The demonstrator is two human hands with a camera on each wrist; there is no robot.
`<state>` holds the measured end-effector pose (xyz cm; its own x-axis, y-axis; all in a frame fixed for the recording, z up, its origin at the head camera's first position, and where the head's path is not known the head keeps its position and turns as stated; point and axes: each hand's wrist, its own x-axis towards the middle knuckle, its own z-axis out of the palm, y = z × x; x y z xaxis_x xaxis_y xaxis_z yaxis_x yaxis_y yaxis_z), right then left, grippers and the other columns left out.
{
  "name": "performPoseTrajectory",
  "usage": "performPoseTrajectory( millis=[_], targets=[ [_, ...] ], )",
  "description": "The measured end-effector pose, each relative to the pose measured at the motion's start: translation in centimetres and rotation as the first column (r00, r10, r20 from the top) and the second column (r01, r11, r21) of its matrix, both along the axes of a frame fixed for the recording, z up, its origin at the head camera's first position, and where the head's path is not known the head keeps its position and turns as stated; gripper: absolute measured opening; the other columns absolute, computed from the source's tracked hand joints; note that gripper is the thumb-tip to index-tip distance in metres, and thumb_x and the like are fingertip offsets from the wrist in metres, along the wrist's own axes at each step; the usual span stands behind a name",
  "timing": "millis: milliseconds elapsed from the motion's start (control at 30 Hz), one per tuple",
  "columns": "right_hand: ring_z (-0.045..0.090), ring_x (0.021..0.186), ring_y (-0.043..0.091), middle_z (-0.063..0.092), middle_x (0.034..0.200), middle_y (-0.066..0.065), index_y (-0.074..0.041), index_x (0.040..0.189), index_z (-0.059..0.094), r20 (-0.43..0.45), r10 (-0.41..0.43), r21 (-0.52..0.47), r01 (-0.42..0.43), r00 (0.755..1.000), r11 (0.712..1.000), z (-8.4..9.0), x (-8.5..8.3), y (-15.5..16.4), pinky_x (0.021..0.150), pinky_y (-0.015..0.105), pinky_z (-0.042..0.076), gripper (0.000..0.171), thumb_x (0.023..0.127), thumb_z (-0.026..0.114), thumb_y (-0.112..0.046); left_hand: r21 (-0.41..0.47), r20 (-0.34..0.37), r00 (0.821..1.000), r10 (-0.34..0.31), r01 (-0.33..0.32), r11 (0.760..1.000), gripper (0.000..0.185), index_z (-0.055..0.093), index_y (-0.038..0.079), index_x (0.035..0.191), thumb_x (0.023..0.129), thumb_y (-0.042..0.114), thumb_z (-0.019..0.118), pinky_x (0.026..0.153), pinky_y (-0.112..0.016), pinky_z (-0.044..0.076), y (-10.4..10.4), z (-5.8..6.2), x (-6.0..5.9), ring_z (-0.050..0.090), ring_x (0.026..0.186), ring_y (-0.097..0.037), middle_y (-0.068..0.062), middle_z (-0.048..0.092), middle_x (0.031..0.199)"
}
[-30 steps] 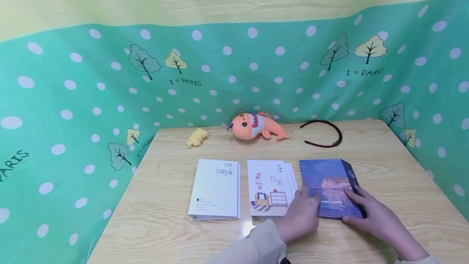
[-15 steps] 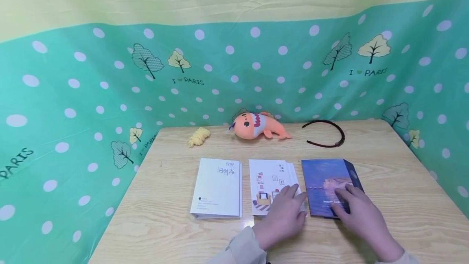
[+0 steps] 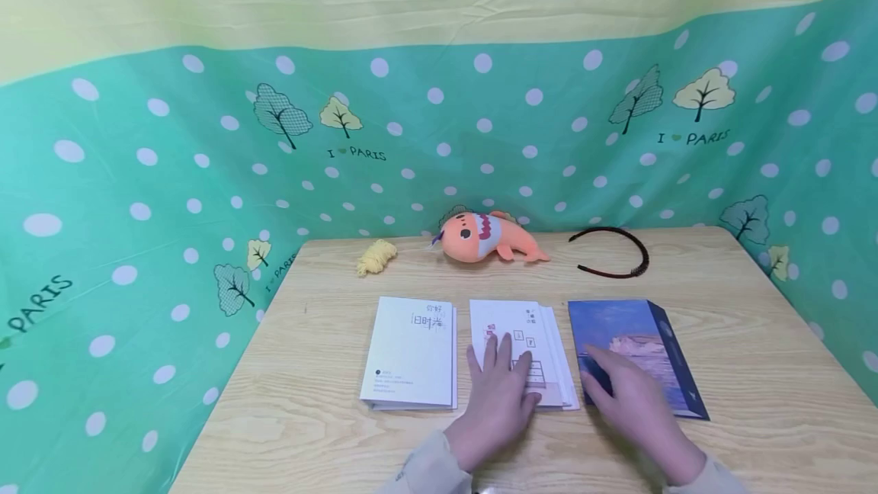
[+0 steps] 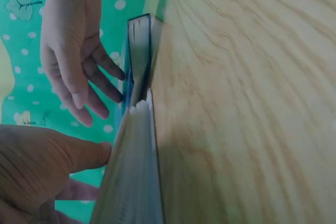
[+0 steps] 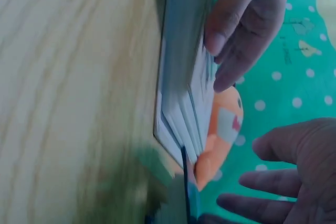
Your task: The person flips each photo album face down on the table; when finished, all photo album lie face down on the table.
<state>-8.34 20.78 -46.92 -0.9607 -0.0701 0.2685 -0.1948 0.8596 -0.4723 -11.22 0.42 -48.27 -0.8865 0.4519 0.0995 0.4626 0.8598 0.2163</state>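
Blue album (image 3: 634,353) lies on the tabletop (image 3: 754,372), right hand (image 3: 634,406) spread over it; left hand (image 3: 497,395) has slid off, fingers flat on the middle booklet (image 3: 521,326).

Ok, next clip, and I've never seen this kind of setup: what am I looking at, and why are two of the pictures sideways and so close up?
There is no machine here: a person works with two bare hands and wears three cameras. The wide picture comes from the head, looking down at a wooden table. The two close, tilted pictures come from cameras on the wrists, so they show the table edge-on.

Three books lie in a row: a white booklet, an illustrated booklet in the middle, and a blue photo album. The left hand rests flat on the illustrated booklet, fingers straight. The right hand lies open over the blue photo album; whether it presses on it, I cannot tell. Neither hand grips anything.

Along the back lie yellow yarn, an orange plush fish and a dark headband.
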Motion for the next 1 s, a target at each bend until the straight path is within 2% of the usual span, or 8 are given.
performPoseTrajectory(
  millis=[133,300,467,633,800,1000],
  targets=[
    [0.062,0.107,0.042,0.065,0.118,0.023,0.003,0.125,0.063,-0.017,0.043,-0.065,-0.044,0.999,0.997,-0.4,-0.5,-1.3,0.09,0.058,0.048,0.04,0.089,0.069,-0.011,0.044,0.005,0.999,0.037,-0.037,0.998,0.068,0.052,0.014,0.141,0.085,0.048,0.069,0.105,-0.074,0.017,-0.7,-0.3,-0.2,0.016,0.142,-0.049,-0.028,0.024,0.154],
    [0.06,0.11,0.043,0.063,0.122,0.025,0.004,0.127,0.061,-0.029,0.081,-0.105,-0.083,0.996,0.991,-0.8,-0.8,-2.6,0.093,0.057,0.048,0.038,0.091,0.064,-0.005,0.122,0.073,0.997,0.026,-0.035,0.992,0.071,0.048,0.009,0.143,0.084,0.04,0.072,0.105,-0.073,0.019,-0.9,0.1,0.1,0.01,0.142,-0.051,-0.033,0.015,0.154],
    [0.047,0.123,0.052,0.047,0.135,0.037,0.01,0.132,0.053,0.083,0.089,-0.078,-0.083,0.993,0.994,-0.7,-0.6,-3.9,0.1,0.063,0.038,0.041,0.095,0.058,-0.009,0.084,0.072,0.997,0.039,-0.045,0.995,0.077,0.046,0.007,0.145,0.084,0.048,0.07,0.106,-0.071,0.018,-0.9,0.0,0.4,0.008,0.143,-0.05,-0.034,0.013,0.155],
    [0.038,0.124,0.06,0.029,0.139,0.047,0.01,0.139,0.046,0.227,0.089,-0.074,-0.074,0.97,0.995,-0.4,-0.4,-5.3,0.1,0.067,0.034,0.049,0.097,0.054,-0.014,0.061,0.066,0.996,0.054,-0.058,0.996,0.079,0.044,0.01,0.146,0.084,0.052,0.068,0.107,-0.07,0.016,-1.2,-0.5,0.5,0.006,0.144,-0.048,-0.032,0.011,0.156],
    [0.025,0.128,0.063,0.016,0.142,0.05,0.004,0.145,0.04,0.323,0.096,-0.149,-0.049,0.941,0.988,-0.1,-0.4,-6.2,0.1,0.072,0.029,0.053,0.098,0.053,-0.017,0.067,0.087,0.995,0.052,-0.057,0.996,0.08,0.041,0.012,0.149,0.084,0.052,0.066,0.108,-0.07,0.013,-1.6,-0.8,0.4,0.003,0.145,-0.046,-0.031,0.01,0.157],
    [0.013,0.135,0.06,0.021,0.145,0.045,0.003,0.145,0.04,0.335,0.112,-0.283,-0.014,0.935,0.959,0.3,-0.9,-6.0,0.102,0.074,0.018,0.052,0.098,0.053,-0.014,0.129,0.13,0.99,0.045,-0.062,0.99,0.08,0.038,0.015,0.151,0.085,0.053,0.064,0.109,-0.07,0.009,-1.9,-1.1,0.2,0.0,0.146,-0.043,-0.027,0.005,0.159]
  ],
)
